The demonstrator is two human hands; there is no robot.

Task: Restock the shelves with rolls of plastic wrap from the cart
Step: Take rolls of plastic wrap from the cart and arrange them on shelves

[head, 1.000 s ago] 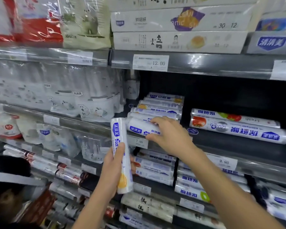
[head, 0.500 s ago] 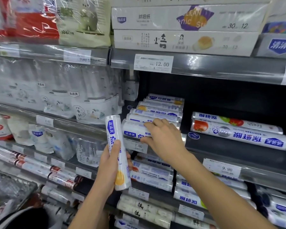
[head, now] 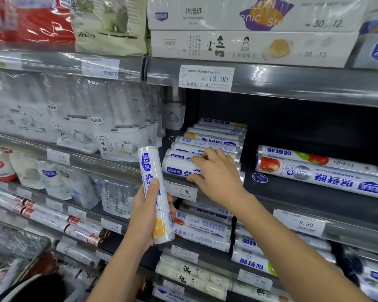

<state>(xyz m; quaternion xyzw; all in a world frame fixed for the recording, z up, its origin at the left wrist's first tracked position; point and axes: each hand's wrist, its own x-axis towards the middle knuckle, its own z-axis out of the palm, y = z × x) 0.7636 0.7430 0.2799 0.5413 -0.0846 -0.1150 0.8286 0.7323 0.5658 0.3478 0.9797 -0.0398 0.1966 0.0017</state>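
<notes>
My left hand grips a white roll of plastic wrap with blue print and an orange picture, held almost upright in front of the shelf. My right hand reaches onto the middle shelf and its curled fingers hold the front roll of a row of several like rolls lying crosswise. The front roll sits at the shelf lip above the 7.00 price tag.
Two longer rolls with tomato pictures lie to the right on the same shelf, with dark bare shelf behind them. Boxes of baking paper sit on the shelf above. Cup packs fill the left bay. More rolls lie below.
The view has shifted slightly. My right hand stays on the front roll at the shelf lip, nudging it a little. My left hand keeps the upright roll at about the same spot.
</notes>
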